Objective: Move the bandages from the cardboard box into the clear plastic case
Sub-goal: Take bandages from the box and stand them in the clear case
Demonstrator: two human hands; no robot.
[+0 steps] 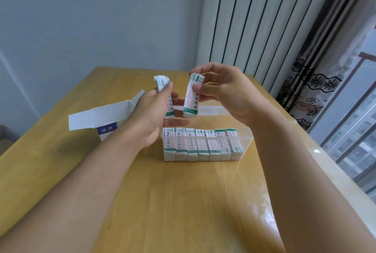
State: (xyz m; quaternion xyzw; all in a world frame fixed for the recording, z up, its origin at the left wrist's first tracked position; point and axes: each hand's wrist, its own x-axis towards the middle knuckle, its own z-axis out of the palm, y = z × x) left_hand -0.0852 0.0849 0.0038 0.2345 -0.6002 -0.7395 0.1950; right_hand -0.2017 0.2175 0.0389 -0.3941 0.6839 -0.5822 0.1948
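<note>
Each hand [151,108] [225,94] gripping bandages [191,98] above nearly full clear case [247,140]

Cardboard box [106,119], blue panel: two white Chinese characters, reading roughly "鸿洪", though the second is soft.
Bandage stack in the left hand [165,98]: green band and rows of small print on white wrappers, too blurred to read.
Bandage stack in the right hand [192,98]: green-edged wrapper with red and green print down its length, not legible.
Bandages in the clear plastic case [203,144]: seven upright stacks with green strips and red characters on their faces, too small to make out.
Numbers: none can be read anywhere on the table.
</note>
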